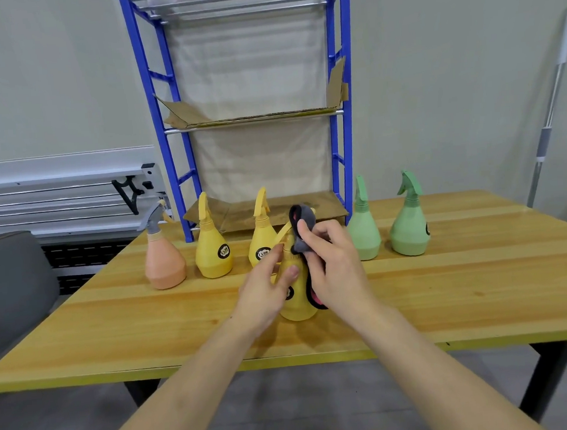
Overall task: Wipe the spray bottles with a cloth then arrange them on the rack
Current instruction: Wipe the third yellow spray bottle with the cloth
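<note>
A yellow spray bottle (297, 298) stands on the wooden table (450, 286) in front of me. My left hand (264, 291) grips its body from the left. My right hand (333, 265) holds a grey cloth (302, 228) with a black and pink edge, pressed over the bottle's neck and nozzle. Behind stand an orange bottle (163, 261), two yellow bottles (212, 251) (260, 240) and two green bottles (364, 232) (410, 228). The blue rack (163, 129) rises at the table's back, its shelves lined with cardboard (250, 117).
A grey chair (9, 287) stands at the left of the table. A white pole (552, 109) leans on the wall at the right. Metal rails (53, 195) run along the wall at the left. The table's near edge is close to me.
</note>
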Motion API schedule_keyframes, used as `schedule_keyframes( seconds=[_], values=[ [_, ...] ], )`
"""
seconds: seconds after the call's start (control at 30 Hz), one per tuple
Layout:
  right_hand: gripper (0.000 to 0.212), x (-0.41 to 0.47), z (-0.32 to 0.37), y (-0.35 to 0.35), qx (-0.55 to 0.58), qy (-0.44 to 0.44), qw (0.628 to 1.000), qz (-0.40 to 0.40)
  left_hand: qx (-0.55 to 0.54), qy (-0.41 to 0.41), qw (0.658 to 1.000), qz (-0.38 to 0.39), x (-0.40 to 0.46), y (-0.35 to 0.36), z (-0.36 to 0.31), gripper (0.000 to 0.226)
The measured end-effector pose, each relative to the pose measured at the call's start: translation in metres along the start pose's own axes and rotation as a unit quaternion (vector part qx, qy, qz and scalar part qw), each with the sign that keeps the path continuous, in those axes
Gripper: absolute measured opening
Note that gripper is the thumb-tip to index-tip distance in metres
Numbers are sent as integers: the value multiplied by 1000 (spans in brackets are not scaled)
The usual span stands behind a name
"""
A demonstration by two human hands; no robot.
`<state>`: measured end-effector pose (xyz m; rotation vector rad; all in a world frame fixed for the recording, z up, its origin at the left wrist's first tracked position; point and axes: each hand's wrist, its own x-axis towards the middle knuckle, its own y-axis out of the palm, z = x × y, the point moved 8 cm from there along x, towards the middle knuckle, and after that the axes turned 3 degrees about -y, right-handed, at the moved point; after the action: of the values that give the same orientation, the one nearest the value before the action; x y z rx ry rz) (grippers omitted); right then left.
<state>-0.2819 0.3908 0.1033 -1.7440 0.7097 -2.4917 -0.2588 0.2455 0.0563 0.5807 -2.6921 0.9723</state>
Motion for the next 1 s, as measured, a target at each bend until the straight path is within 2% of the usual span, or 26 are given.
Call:
schedule_keyframes(
  seconds=[0.13, 0.27, 0.43, 0.6, 0.77, 0.9, 1.0],
  values=[
    [42, -11, -1, 6, 22, 11, 999, 26, 8, 1, 1000, 2, 0, -2, -1, 63],
    [35, -26, -20, 3, 29, 89, 993, 69, 24, 14, 1000, 7, -3, -2, 1, 71],
    [44, -38, -13, -24, 54, 143, 988, -38, 26, 18, 999, 5, -4, 1, 1, 73],
    [50, -22, 10, -38, 39, 82, 990, -106, 30, 14, 999, 7, -4, 1, 0, 71],
    [50, -4, 14, -5, -8, -27, 999, 27, 22, 9, 1000, 5, -4, -1, -2, 64],
    [51, -9, 9, 3, -25, -47, 997, 54, 21, -9, 1000, 3, -4, -2, 2, 62],
    [51, -21, 11, 6, -22, -52, 995, 76, 31, -18, 999, 4, -1, 0, 9, 43]
  ],
)
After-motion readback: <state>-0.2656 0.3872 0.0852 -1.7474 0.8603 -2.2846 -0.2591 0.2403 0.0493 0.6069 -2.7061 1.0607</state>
